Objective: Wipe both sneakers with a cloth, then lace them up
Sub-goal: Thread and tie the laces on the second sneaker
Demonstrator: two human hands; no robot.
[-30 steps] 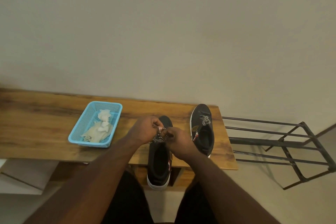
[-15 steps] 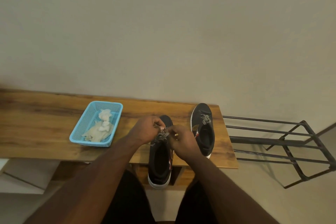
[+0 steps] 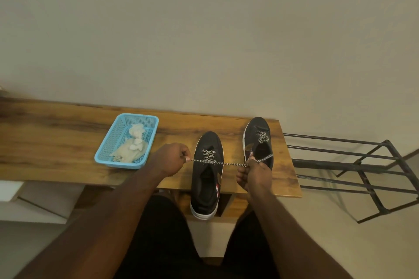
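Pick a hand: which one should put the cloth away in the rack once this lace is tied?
Left, probably. The left hand sits right beside the blue basket holding the cloth; the right hand is across the near sneaker, though nearer the rack. Both pinch the lace now.

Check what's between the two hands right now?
In the head view, the near sneaker sits between the left hand and the right hand, with its checkered lace stretched taut from one hand to the other.
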